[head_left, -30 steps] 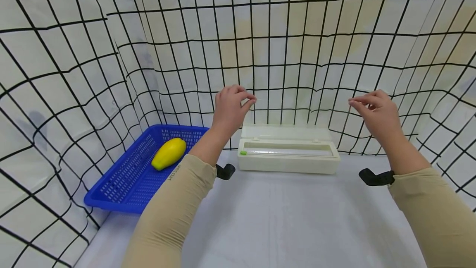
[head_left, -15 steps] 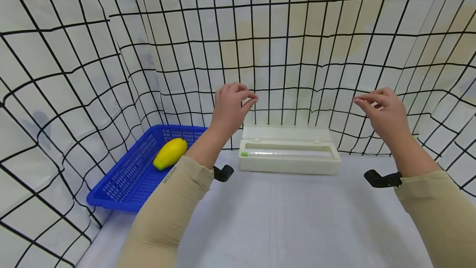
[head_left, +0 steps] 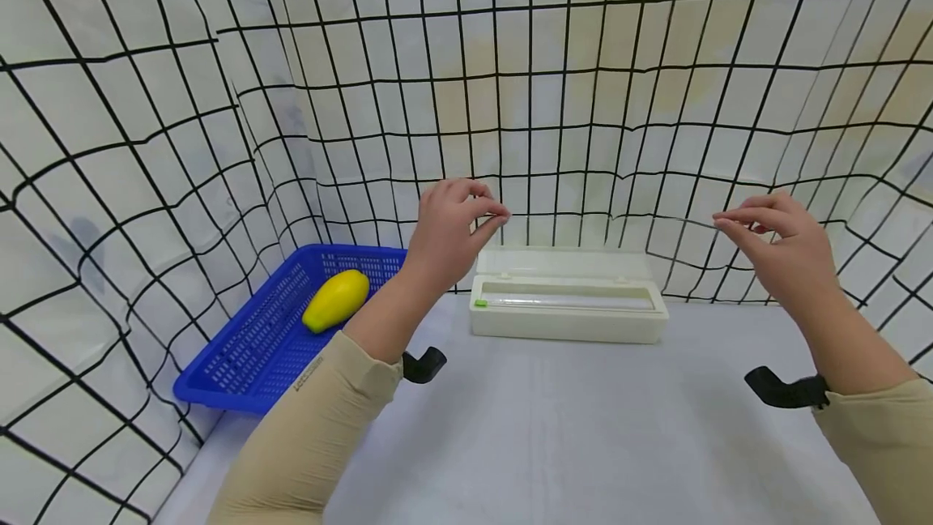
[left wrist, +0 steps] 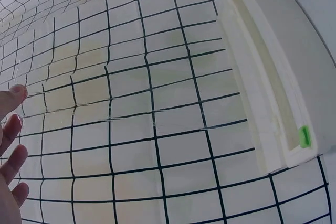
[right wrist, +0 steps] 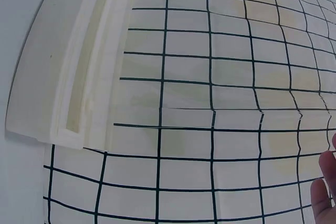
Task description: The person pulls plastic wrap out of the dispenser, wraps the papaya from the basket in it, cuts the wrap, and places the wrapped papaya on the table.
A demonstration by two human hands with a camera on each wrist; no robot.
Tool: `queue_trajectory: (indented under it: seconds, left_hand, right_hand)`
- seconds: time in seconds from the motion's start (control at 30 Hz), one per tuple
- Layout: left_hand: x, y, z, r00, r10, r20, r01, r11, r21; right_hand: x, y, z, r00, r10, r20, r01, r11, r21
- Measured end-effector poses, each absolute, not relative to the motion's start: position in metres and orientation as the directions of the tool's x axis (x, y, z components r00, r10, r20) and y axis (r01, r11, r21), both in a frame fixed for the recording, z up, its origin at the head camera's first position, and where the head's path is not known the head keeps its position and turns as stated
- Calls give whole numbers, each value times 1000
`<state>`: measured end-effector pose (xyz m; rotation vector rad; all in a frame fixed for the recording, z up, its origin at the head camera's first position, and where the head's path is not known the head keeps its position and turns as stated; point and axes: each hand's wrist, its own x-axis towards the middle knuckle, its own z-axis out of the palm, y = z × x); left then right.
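Observation:
In the head view my left hand (head_left: 452,229) and right hand (head_left: 783,245) are raised, wide apart, each with thumb and fingertips pinched together. Between them spans a thin, see-through sheet of plastic wrap (left wrist: 178,108), showing only as faint glints and creases against the grid in the left wrist view. Behind and below the hands sits a white wrap dispenser (head_left: 568,326), its clear lid (head_left: 561,262) standing raised at the back. A green slide cutter (head_left: 480,303) is at the left end of its slot, and a roll lies inside. At the wrist views' outer edges only fingertips show.
Left of the dispenser, a blue perforated basket (head_left: 219,383) holds a yellow papaya-like fruit (head_left: 336,300); my left forearm overlaps its right side. Black wire grid panels (head_left: 554,71) over white sheeting enclose the back and sides. White cloth (head_left: 561,428) covers the table.
My right hand has moved right and, lately, lower. My left hand has dipped slightly and remains near the same spot. Both keep their pinch; the dispenser and basket stay in place.

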<state>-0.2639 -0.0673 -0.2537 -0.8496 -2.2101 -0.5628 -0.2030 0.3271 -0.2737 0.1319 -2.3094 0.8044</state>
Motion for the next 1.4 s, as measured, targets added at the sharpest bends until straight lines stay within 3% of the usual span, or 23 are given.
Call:
queue_trajectory:
  seconds: [0.43,0.6,0.8,1.1,1.4]
  left_hand:
    - [-217,-85,-275,-474,563,677,805,588,75]
    - [-200,-93,-287,-426,634,645,842,539,27]
    - [-177,-101,-308,-434,696,572,864,502,44]
    - [-153,-104,-354,-527,812,250,850,504,153]
    - [-156,-98,-396,-536,844,24,824,516,235]
  right_hand:
    - [-148,338,-299,-815,-42,578,-359,820,-446]
    - [-128,341,-309,-843,-171,509,-413,813,-411]
    - [-112,339,-325,-806,-371,461,-560,730,-391]
    - [-105,343,-365,-774,-585,242,-613,597,-518]
    - [-110,340,-408,-763,-647,22,-506,574,-644]
